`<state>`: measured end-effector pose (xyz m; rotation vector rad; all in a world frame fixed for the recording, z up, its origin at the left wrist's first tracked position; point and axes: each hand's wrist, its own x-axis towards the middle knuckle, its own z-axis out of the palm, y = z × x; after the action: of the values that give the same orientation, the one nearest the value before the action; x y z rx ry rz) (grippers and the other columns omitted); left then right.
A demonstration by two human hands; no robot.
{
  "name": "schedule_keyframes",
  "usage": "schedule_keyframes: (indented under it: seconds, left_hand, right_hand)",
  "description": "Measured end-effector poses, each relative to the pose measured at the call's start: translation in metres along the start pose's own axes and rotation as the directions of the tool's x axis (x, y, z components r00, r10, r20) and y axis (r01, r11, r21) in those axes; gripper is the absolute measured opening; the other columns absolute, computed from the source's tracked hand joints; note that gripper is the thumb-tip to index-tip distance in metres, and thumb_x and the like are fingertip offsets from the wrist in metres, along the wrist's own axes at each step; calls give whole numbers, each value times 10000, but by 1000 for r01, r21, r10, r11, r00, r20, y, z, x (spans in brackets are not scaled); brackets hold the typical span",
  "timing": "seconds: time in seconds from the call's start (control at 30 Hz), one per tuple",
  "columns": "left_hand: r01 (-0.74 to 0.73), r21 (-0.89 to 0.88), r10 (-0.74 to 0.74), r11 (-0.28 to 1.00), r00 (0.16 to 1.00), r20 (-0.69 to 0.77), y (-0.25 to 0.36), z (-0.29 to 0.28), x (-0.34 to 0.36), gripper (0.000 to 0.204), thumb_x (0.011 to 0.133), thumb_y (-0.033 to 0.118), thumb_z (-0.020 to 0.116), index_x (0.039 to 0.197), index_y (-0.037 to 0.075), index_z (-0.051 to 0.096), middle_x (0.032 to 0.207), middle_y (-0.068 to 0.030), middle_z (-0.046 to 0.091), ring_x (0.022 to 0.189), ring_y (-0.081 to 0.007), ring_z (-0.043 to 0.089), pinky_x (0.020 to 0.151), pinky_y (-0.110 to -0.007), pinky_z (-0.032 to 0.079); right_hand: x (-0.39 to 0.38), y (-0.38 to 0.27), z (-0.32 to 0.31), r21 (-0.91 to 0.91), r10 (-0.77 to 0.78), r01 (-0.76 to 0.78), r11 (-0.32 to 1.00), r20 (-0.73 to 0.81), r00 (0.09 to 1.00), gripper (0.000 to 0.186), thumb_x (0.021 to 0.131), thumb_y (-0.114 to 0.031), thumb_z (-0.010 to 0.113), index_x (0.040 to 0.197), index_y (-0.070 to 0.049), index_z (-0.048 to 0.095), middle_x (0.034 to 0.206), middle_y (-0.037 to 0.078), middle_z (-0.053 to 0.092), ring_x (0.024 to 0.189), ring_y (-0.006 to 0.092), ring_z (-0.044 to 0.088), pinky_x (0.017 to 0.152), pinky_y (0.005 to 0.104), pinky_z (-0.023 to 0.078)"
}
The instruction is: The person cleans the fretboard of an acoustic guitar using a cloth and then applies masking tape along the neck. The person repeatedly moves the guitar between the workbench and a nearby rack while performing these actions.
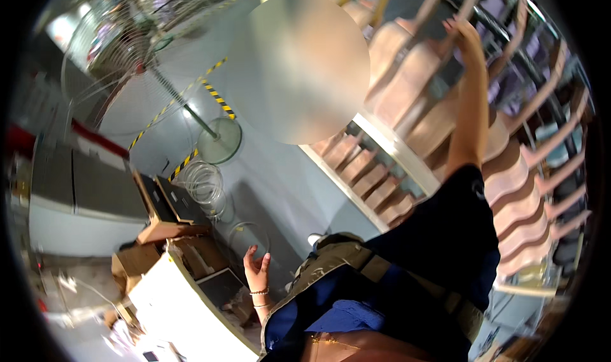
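Observation:
At the upper right, my right arm stretches out to a rack of unfinished, guitar-shaped wooden bodies with long necks. My right hand (pixel 463 32) is closed at the neck of one pale wooden guitar (pixel 417 75); its fingers are small and slightly blurred there. More guitars (pixel 519 199) stand side by side in a close row along my right. Low in the middle, my left hand (pixel 256 269) is raised with fingers apart and slightly curled, holding nothing. Bracelets circle its wrist. A round blurred patch hides part of the rack's far end.
A pedestal fan (pixel 216 139) stands on the grey floor at the left, near yellow-black tape (pixel 218 101). Coiled clear tubing (pixel 202 187) lies beside cardboard boxes (pixel 137 263) and a white-topped table (pixel 184 311). A lower shelf holds more wooden pieces (pixel 369 177).

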<state>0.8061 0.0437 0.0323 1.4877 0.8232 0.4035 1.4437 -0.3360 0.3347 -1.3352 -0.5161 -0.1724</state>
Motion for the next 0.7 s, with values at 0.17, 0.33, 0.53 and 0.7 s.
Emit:
schedule_keyframes:
  seconds: [0.17,0.33,0.53,0.7]
  left_hand:
    - [-69,57,69,996,998,9,-14,-6,-7,483,784,180,729,1190,23,519,1289,-175,456,843,-207,658,730,-284,539]
    - [-78,63,90,995,972,-218,-20,-59,-58,503,794,249,719,1202,29,522,1141,-153,572,859,-171,654,746,-291,517]
    - [-192,-306,-10,933,832,-554,-22,-138,-148,548,923,289,544,1355,15,345,1343,-196,428,1244,-249,432,1026,-351,349]
    - [-405,-321,-229,856,259,-938,-51,-200,-293,598,947,431,416,1347,-5,327,1323,-171,442,1195,-238,442,989,-339,349]
  right_hand:
    - [-87,-99,136,-220,2,129,967,513,858,326,724,-193,730,922,-71,502,821,12,535,815,126,543,734,276,418]
    - [-195,-115,328,-51,42,-5,999,742,669,316,786,-210,716,939,-33,502,825,39,529,796,133,536,803,299,442]
    - [-368,-127,477,151,-23,-537,830,971,237,526,709,-423,733,979,-95,423,856,4,443,812,139,450,844,328,385]
    - [-544,-99,558,-75,34,-958,278,997,-68,386,822,-414,606,976,-84,477,1048,79,499,1046,225,474,967,400,367]
